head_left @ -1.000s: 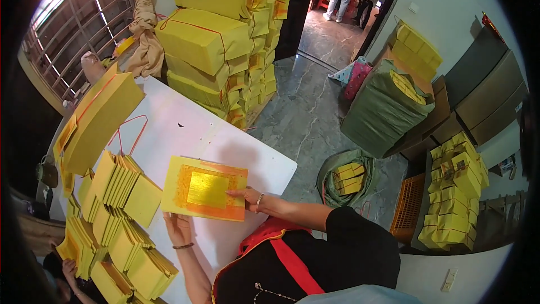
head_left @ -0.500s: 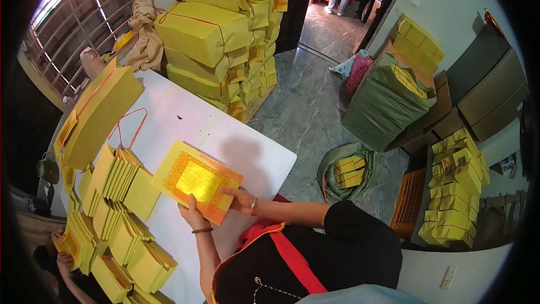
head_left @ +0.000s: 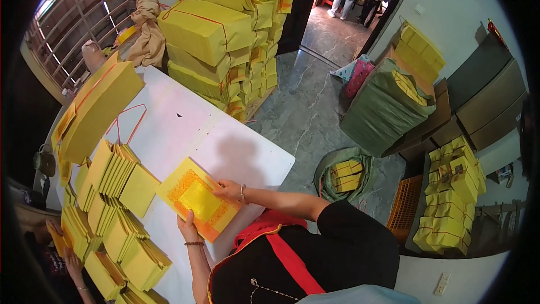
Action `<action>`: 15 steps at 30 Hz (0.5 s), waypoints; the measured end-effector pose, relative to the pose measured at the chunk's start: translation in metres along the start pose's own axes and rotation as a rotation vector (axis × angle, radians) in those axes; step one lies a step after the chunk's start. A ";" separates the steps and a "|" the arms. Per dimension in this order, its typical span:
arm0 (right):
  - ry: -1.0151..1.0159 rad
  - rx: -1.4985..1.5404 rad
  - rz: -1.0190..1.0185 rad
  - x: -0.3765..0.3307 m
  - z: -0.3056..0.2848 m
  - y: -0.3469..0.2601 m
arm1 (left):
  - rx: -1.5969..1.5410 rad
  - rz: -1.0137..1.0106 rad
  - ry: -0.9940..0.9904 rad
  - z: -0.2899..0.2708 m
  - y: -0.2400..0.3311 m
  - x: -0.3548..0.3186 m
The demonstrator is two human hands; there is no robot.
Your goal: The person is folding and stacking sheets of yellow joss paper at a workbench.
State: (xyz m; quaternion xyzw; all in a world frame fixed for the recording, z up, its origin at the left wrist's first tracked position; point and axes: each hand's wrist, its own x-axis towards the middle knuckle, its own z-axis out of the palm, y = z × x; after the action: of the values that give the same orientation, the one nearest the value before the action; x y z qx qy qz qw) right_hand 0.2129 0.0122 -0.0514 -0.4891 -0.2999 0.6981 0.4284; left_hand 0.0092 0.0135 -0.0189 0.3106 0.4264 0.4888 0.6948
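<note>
A stack of yellow paper sheets (head_left: 197,202) with a gold square and orange border lies tilted on the white table (head_left: 185,129) near its front edge. My left hand (head_left: 188,226) grips the stack's near edge from below. Resting on its right corner is my right hand (head_left: 228,190), fingers spread over the top sheet. Fanned piles of folded yellow sheets (head_left: 112,174) lie just left of the stack.
A long yellow bundle (head_left: 95,112) sits at the table's left. Wrapped yellow bundles (head_left: 208,34) are stacked behind the table. A green sack (head_left: 382,112), a floor bag of bundles (head_left: 346,174) and an orange crate (head_left: 405,208) stand right. Another person's hand (head_left: 67,259) works at lower left.
The sheet stack has slid toward me and turned at an angle. My left hand came up onto its near edge; my right hand stayed on its right side.
</note>
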 end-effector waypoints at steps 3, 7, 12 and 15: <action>0.015 0.026 -0.017 0.001 0.006 0.010 | 0.020 -0.027 0.022 -0.008 0.001 0.002; 0.052 -0.024 -0.008 -0.008 0.011 0.007 | 0.031 -0.025 0.086 -0.017 -0.002 -0.006; 0.080 -0.394 0.049 -0.003 -0.008 -0.003 | 0.181 0.047 0.030 -0.004 0.003 0.012; 0.038 -0.136 -0.038 0.000 -0.018 -0.006 | 0.422 -0.012 0.169 -0.011 -0.009 0.029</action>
State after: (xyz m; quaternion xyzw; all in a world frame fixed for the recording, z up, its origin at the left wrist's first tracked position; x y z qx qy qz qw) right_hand 0.2320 0.0143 -0.0528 -0.5244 -0.3478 0.6586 0.4127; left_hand 0.0076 0.0383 -0.0404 0.4046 0.5777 0.4088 0.5791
